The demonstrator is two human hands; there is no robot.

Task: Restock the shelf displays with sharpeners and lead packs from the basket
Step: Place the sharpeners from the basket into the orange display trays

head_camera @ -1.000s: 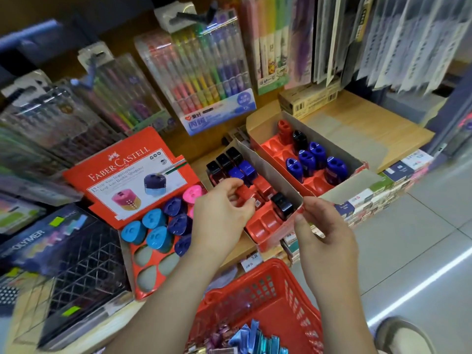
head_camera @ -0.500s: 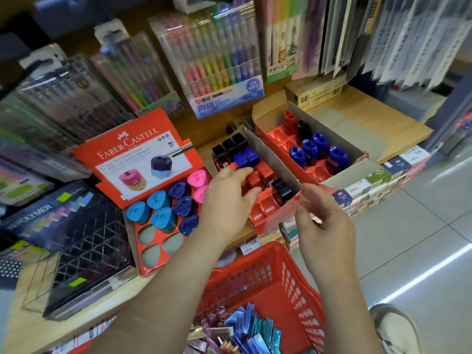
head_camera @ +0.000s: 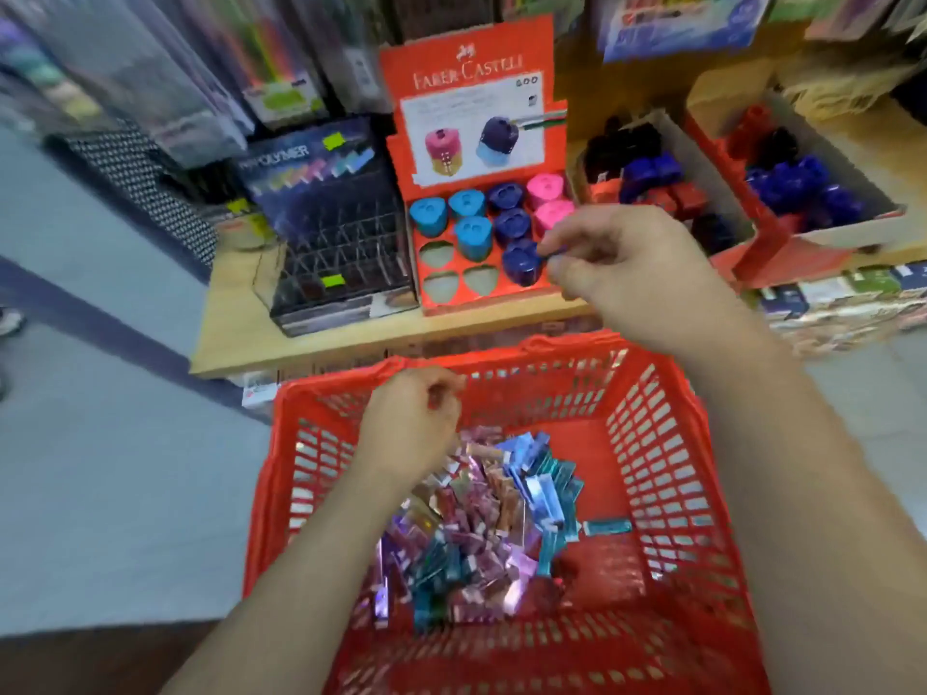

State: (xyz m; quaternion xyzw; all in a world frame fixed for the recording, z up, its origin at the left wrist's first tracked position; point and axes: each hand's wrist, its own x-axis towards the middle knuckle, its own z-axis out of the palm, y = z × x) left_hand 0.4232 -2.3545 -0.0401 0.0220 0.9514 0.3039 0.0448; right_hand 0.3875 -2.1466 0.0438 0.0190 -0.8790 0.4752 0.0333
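Left grip [head_camera: 411, 423] curled inside red basket [head_camera: 702, 494], over lead packs [head_camera: 481, 519]; contents unclear. Right grip [head_camera: 622, 273] beyond basket, curled, contents blurred.

- We log a wooden shelf [head_camera: 236, 338], its front edge toward us.
- Standing on it, left to right: black lead-pack case [head_camera: 326, 228], red Faber-Castell sharpener display [head_camera: 506, 294], red sharpener box [head_camera: 755, 253], second red box [head_camera: 847, 228].

place: stationery shop | signs: hanging pen packs [head_camera: 281, 57], sharpener display box [head_camera: 481, 193], red shopping basket [head_camera: 667, 443]
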